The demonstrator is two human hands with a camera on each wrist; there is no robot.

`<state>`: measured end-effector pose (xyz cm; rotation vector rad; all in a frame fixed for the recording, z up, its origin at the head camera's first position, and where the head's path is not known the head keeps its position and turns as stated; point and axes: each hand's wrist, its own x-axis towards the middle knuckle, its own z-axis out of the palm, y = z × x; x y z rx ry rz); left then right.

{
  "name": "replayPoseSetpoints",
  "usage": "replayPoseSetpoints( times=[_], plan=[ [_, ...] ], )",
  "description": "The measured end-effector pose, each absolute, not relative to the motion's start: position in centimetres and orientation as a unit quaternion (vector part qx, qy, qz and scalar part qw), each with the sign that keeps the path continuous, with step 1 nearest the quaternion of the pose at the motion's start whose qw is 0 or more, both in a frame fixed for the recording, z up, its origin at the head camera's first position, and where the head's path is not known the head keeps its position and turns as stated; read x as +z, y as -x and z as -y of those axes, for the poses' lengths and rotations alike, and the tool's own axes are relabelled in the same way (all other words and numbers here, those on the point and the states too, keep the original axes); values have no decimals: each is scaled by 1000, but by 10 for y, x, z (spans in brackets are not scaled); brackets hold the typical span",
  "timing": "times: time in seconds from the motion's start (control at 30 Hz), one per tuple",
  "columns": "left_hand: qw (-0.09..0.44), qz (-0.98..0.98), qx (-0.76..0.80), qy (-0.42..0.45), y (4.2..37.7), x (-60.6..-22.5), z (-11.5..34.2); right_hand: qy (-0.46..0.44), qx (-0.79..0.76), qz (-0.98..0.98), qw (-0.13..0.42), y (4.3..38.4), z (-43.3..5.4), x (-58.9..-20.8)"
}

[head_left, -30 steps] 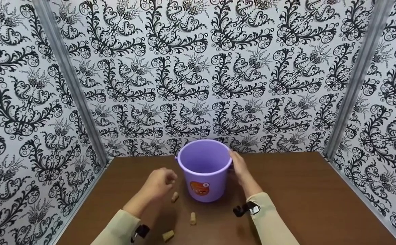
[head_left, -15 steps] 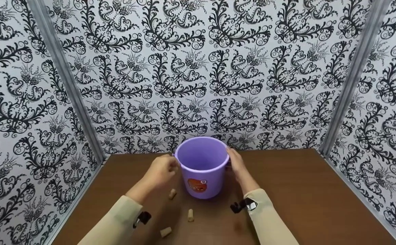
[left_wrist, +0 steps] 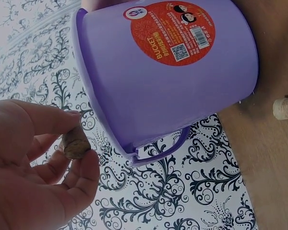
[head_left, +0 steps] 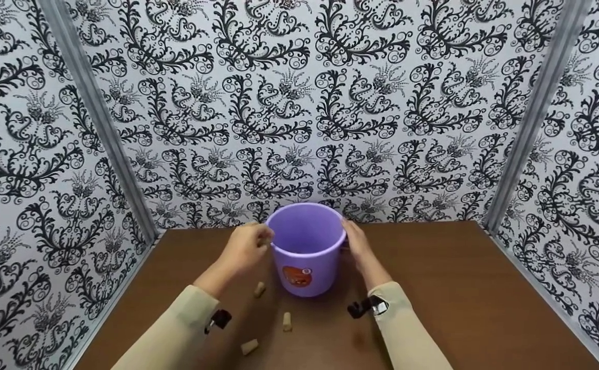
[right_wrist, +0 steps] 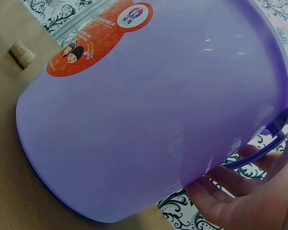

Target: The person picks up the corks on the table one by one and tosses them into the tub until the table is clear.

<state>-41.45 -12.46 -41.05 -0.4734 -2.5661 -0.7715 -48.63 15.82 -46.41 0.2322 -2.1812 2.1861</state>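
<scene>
Left wrist view showed a cork (left_wrist: 77,144) pinched in the left hand (left_wrist: 31,187), just outside the rim of the purple bucket (left_wrist: 168,91) — lifted, but not inside. The right hand (head_left: 359,247) held the bucket's opposite side. Three more corks (head_left: 287,322) lay on the table (head_left: 448,293) — whether the bucket held any, I couldn't tell.

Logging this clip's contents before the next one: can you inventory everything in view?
Bucket: one, purple, on the table.
Sticker: one, red, bucket's front.
Handle: one, purple, on bucket.
Loose corks: three, tan, on the table.
Held cork: one, brown, in left hand.
Table: one, brown, below bucket.
Walls: three, patterned white, around table.
Posts: two, grey, between walls.
Left hand: one, bare, bucket's left.
Right hand: one, bare, bucket's right.
Sleeves: two, pale, below the hands.
Wrist devices: two, black, on sleeves.
</scene>
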Motion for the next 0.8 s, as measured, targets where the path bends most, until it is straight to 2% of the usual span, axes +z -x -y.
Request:
replayPoseSetpoints(
  times=[0.5, 0.8],
  plan=[
    [202, 926, -267, 178, 436, -403, 110, -95, 713, 693, 39, 491, -159, -469],
    [173, 928, -285, 166, 454, -405, 98, -91, 714, 693, 39, 487, -158, -468]
  ],
)
